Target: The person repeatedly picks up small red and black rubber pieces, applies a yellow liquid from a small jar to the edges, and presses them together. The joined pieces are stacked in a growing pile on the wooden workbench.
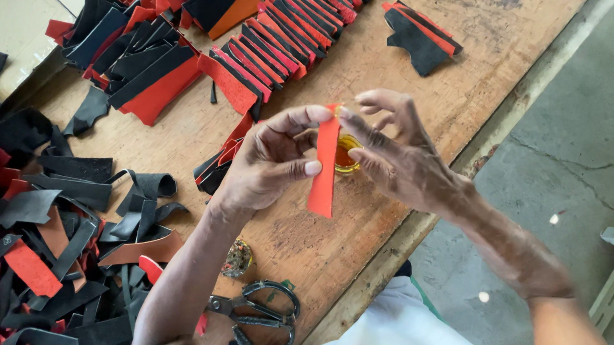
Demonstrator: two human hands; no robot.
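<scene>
Both hands hold up a narrow red strip (pixel 323 170) of leather-like material above a wooden table (pixel 416 85). My left hand (pixel 267 164) pinches its side between thumb and fingers. My right hand (pixel 392 152) grips its top end with fingertips, the other fingers spread. Just behind the strip, a small round container of yellow-orange liquid (pixel 344 155) sits on the table, partly hidden by my right hand.
Rows of red and black cut pieces (pixel 269 42) lie across the far table, with a small stack (pixel 421 36) at the right. A loose heap of black and red scraps (pixel 30 235) fills the left. Black-handled scissors (pixel 259 318) lie near the front edge. Concrete floor is at right.
</scene>
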